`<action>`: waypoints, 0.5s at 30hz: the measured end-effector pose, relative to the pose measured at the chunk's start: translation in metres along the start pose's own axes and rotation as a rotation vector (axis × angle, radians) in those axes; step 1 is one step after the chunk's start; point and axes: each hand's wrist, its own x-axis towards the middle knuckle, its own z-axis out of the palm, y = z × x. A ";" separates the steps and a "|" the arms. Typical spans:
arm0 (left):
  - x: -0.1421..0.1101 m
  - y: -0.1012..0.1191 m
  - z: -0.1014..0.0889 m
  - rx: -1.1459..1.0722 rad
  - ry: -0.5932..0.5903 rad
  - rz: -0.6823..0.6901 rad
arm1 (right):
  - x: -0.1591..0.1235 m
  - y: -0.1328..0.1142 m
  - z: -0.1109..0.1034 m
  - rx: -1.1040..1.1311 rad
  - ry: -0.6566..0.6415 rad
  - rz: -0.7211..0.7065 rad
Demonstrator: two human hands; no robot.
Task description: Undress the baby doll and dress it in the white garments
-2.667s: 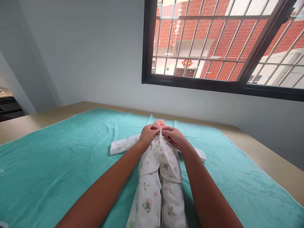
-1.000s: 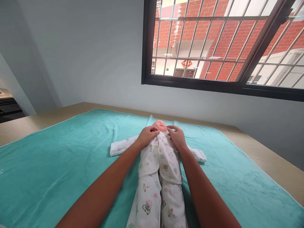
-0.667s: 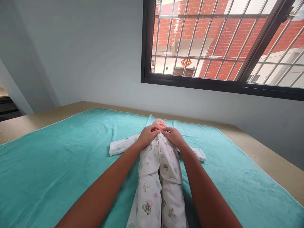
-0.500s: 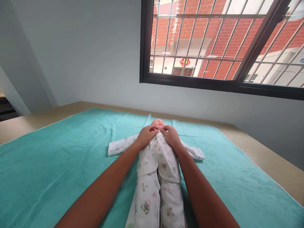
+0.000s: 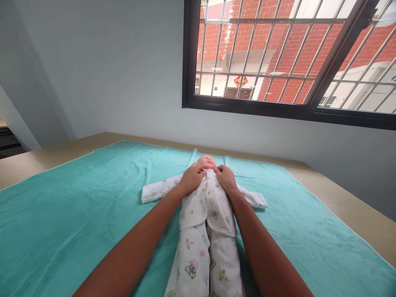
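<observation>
A baby doll lies on its back, its pink head [image 5: 206,160] beyond my hands. It wears a white printed baby jacket [image 5: 220,206] with a front opening down the middle. My left hand [image 5: 192,178] is closed on the left side of the jacket's collar. On the collar's right side, my right hand [image 5: 226,178] pinches the cloth. Both jacket sleeves stretch outward, the left sleeve [image 5: 159,190] and the right sleeve [image 5: 256,199]. Matching printed trousers [image 5: 193,255] cover the legs, which point toward me. My fingers partly hide the neck.
A teal blanket [image 5: 93,214] is spread under the doll over a light wooden surface [image 5: 349,198]. A grey wall [image 5: 123,74] stands behind, with a dark-framed barred window [image 5: 247,101] at upper right.
My hands have moved apart at the collar, the right one shifting right. More of the jacket's neckline and the doll's neck area now shows between them.
</observation>
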 end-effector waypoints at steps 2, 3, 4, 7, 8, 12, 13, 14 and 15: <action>-0.001 -0.001 0.001 -0.008 -0.016 -0.008 | -0.001 0.000 -0.001 0.012 -0.009 -0.013; -0.001 -0.001 0.001 -0.010 -0.022 -0.015 | -0.002 -0.001 -0.002 0.018 -0.011 -0.020; -0.001 -0.001 0.002 -0.008 -0.025 -0.021 | -0.003 -0.002 -0.003 0.023 -0.009 -0.029; -0.002 0.000 0.004 0.030 -0.007 -0.019 | -0.009 -0.012 -0.006 0.038 0.035 -0.072; -0.002 0.001 0.005 0.056 0.015 -0.006 | -0.012 -0.018 -0.007 0.044 0.060 -0.105; -0.006 0.003 0.008 0.199 0.113 0.097 | -0.032 -0.043 -0.013 0.092 0.010 -0.322; -0.008 0.003 0.009 0.228 0.117 0.115 | -0.038 -0.047 -0.015 0.110 -0.038 -0.344; -0.010 0.003 0.008 0.248 0.111 0.123 | -0.046 -0.049 -0.018 0.129 -0.088 -0.342; -0.014 0.003 0.007 0.257 0.099 0.129 | -0.054 -0.048 -0.021 0.146 -0.128 -0.319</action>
